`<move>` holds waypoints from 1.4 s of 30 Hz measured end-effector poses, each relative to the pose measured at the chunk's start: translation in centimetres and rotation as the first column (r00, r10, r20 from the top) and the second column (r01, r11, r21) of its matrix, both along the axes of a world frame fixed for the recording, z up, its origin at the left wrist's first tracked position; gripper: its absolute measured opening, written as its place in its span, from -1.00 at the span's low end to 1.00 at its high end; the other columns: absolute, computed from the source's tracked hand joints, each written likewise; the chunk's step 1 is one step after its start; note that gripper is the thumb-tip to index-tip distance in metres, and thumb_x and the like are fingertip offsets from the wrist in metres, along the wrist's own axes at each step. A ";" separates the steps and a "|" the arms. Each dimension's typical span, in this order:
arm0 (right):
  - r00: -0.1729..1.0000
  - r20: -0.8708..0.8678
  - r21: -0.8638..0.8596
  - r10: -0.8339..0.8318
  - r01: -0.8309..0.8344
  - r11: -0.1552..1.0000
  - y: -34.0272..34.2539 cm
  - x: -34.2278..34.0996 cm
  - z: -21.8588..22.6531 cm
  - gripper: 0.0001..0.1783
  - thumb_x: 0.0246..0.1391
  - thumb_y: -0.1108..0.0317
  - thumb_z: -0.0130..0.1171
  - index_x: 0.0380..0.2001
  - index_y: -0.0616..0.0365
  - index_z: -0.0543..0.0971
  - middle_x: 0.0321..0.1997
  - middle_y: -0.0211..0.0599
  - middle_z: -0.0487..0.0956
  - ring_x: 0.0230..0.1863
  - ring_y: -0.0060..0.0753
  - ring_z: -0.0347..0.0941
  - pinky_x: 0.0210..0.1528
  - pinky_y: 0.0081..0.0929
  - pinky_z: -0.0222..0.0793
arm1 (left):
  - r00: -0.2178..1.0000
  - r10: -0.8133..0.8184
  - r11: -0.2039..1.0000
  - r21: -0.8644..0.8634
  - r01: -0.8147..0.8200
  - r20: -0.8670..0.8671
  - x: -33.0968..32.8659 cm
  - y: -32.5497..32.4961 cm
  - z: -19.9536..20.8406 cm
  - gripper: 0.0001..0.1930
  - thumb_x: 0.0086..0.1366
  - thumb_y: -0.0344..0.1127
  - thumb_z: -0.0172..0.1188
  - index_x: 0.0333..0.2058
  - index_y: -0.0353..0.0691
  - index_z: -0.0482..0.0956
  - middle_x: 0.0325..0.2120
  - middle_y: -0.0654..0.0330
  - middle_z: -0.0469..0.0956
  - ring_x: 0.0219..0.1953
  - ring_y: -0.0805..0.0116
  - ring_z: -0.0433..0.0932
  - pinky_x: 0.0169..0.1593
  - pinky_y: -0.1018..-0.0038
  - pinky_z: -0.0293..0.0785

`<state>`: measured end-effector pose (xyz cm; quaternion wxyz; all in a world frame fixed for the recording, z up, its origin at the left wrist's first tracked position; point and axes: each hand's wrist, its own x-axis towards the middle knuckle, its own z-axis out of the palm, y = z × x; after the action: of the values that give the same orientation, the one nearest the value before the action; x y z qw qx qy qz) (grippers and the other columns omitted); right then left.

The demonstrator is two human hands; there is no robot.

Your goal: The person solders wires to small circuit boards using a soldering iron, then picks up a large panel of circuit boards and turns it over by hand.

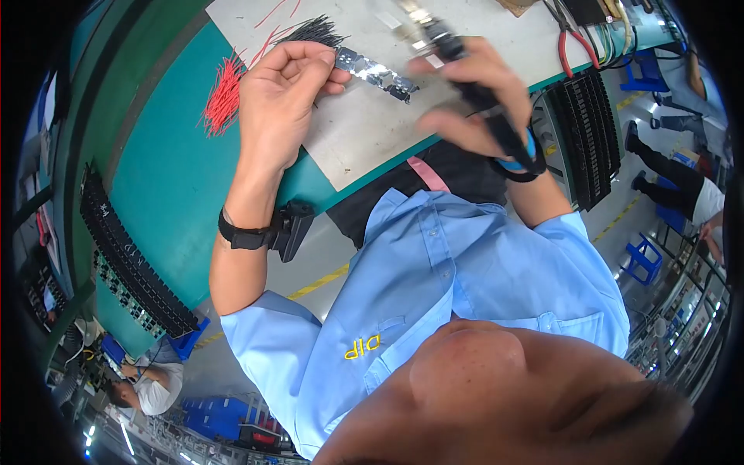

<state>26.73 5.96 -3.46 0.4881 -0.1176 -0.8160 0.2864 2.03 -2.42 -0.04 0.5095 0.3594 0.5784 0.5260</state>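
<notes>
My left hand (291, 89) pinches one end of a narrow dark circuit board strip (377, 75) with shiny pads, between thumb and fingers. The strip points right, just above the pale work mat (345, 147). My right hand (480, 93) is blurred by motion to the right of the strip. It grips a dark, slim tool (442, 37) with a bright metal front part; its exact kind is smeared. Beside my left hand lie a bundle of red wires (225, 94) and a bundle of black wires (316, 31).
Red-handled pliers (573, 50) lie at the back right, near several cables (620, 31). Black slotted racks stand by the bench, one at the right (585, 136) and one at the left (136, 256). Other people (155, 387) and blue stools (643, 260) are farther off.
</notes>
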 end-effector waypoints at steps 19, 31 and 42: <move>0.987 0.022 -0.202 0.159 -0.151 0.968 -2.0 3.2 2.8 -0.59 -0.07 0.57 0.39 -0.07 0.35 0.64 -0.29 -0.09 0.67 -0.32 -0.25 0.59 -0.29 -0.40 0.48 | 0.993 -0.081 0.991 0.101 0.089 -0.083 0.5 -0.2 -0.3 -0.78 0.33 -0.50 0.27 -0.08 -0.40 0.52 -0.29 0.16 0.65 -0.27 0.48 0.68 -0.14 0.59 0.60; 0.984 0.071 -0.179 0.161 -0.147 0.973 -2.4 2.8 2.3 -0.58 -0.20 0.63 0.38 -0.15 0.41 0.62 -0.36 -0.10 0.60 -0.38 -0.13 0.50 -0.29 -0.28 0.40 | 0.993 -0.072 0.991 0.104 0.082 -0.094 0.7 -0.2 -0.3 -0.80 0.32 -0.49 0.29 -0.12 -0.40 0.54 -0.31 0.19 0.65 -0.28 0.48 0.70 -0.17 0.60 0.62; 0.983 0.074 -0.178 0.168 -0.152 0.972 -2.0 2.5 2.7 -0.60 -0.21 0.64 0.38 -0.17 0.34 0.68 -0.37 -0.12 0.67 -0.36 -0.21 0.59 -0.30 -0.40 0.48 | 0.991 -0.077 0.991 0.100 0.088 -0.108 0.6 -0.3 -0.5 -0.81 0.33 -0.46 0.31 -0.13 -0.37 0.56 -0.33 0.20 0.65 -0.30 0.50 0.70 -0.17 0.61 0.63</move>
<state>29.27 3.92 -0.76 0.4150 -0.1054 -0.8159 0.3885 2.63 -2.71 -0.55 0.4805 0.4362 0.5604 0.5147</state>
